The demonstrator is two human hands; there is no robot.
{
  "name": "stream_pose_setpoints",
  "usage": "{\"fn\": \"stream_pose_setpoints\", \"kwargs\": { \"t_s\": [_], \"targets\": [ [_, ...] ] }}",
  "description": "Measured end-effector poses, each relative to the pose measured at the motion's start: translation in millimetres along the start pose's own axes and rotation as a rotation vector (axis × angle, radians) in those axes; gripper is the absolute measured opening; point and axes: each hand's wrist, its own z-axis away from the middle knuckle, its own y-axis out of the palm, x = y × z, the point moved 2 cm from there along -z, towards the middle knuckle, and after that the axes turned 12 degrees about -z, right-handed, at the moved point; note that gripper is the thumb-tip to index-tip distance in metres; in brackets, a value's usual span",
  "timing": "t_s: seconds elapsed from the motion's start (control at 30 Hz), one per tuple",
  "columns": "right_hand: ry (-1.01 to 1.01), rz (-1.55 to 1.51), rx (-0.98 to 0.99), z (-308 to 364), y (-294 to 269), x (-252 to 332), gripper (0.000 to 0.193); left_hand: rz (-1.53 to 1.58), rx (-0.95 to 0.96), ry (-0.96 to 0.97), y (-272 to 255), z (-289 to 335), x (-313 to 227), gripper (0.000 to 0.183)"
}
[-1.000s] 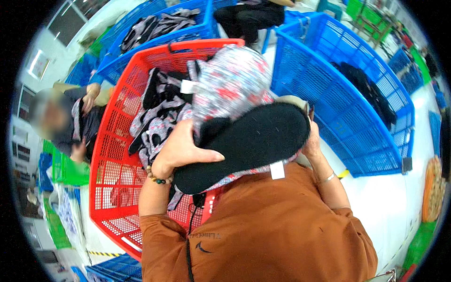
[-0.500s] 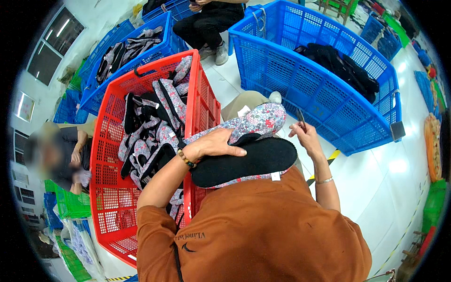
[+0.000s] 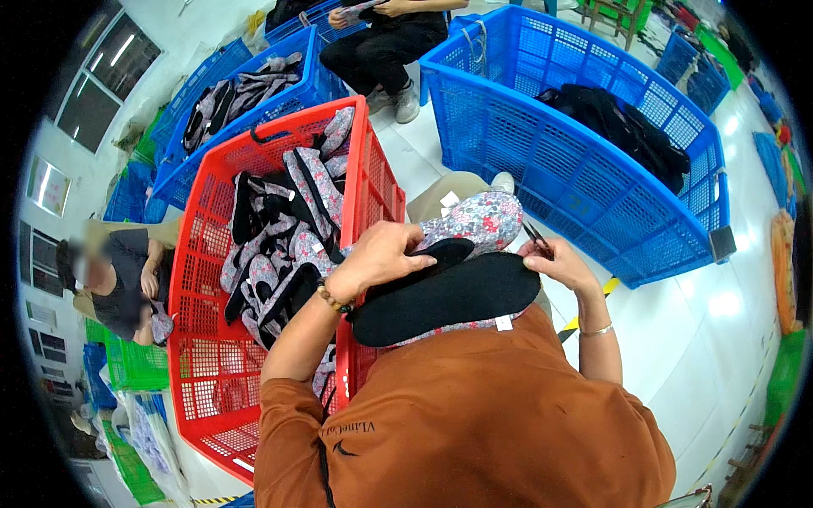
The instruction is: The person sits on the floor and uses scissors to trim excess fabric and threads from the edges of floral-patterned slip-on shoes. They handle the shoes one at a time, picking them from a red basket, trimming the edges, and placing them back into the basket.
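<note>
A slipper (image 3: 449, 296) with a black sole and a grey-and-red floral upper lies sole up across my lap, a small white tag at its near edge. Just beyond it is a second floral slipper (image 3: 487, 222), part of its black sole showing. My left hand (image 3: 381, 261) is closed on the pair at their left ends, its thumb over the far slipper's sole. At the other end, my right hand (image 3: 561, 267) pinches the tip of the near slipper. Dark thin-bladed scissors (image 3: 535, 237) stick out of that same hand, pointing away from me.
Against my left side stands a red crate (image 3: 356, 182) heaped with floral slippers. A blue crate (image 3: 584, 182) with black items is ahead right; another blue crate (image 3: 241, 118) of slippers stands behind the red one. Co-workers sit ahead (image 3: 385, 51) and at left (image 3: 123, 279).
My right hand has come in to the near slipper's tip and now pinches it, scissors still in hand. My left hand has shifted its hold, and the slippers have parted slightly.
</note>
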Motion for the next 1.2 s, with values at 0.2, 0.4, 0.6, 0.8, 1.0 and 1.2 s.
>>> {"fn": "stream_pose_setpoints", "kwargs": {
  "t_s": [0.2, 0.4, 0.6, 0.8, 1.0, 1.2],
  "targets": [
    [0.055, -0.149, 0.019, 12.3, 17.2, -28.0, 0.041, 0.060, -0.234, 0.255, -6.8, 1.6, 2.2, 0.059],
    [-0.155, -0.390, -0.238, 42.5, -12.0, 11.6, 0.050, 0.205, 0.119, 0.210, 26.6, -18.6, 35.0, 0.063],
    [-0.455, -0.741, -0.384, 21.4, -16.2, 58.9, 0.040, -0.027, 0.251, 0.426, 50.2, -15.2, 14.0, 0.049],
    [-0.148, -0.778, -0.350, -32.6, 48.4, 66.0, 0.013, 0.046, 0.071, 0.337, 49.0, -3.7, 21.3, 0.051],
    [-0.088, -0.737, -0.227, -63.2, 80.6, 70.7, 0.018, 0.907, -0.165, 0.049, 28.1, -0.6, 57.0, 0.050],
    [-0.311, -0.309, -0.130, -70.5, 91.8, 73.1, 0.026, 1.646, -0.707, 0.229, -42.7, 21.3, 78.3, 0.034]
  ]
}}
